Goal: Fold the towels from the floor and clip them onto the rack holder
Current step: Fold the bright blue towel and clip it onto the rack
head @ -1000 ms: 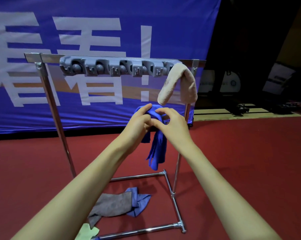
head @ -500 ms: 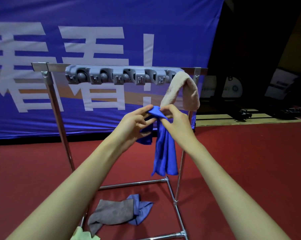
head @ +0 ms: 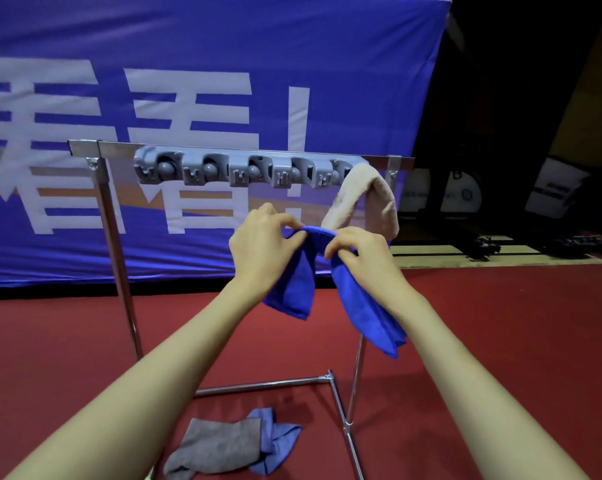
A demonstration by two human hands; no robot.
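I hold a blue towel in front of the metal rack, folded over so that its two ends hang down. My left hand pinches the fold's left side and my right hand pinches its right side. The grey clip holder runs along the rack's top bar, just above my hands. A beige towel hangs from the holder's rightmost clip. On the floor lie a grey towel and another blue towel.
A blue banner with white characters hangs behind the rack. Red carpet covers the floor. The rack's base bars run along the floor beside the towels. Dark equipment stands at the far right.
My hands have moved apart and spread the blue towel's fold between them, so it now hangs in two ends. The view has tilted upward a little.
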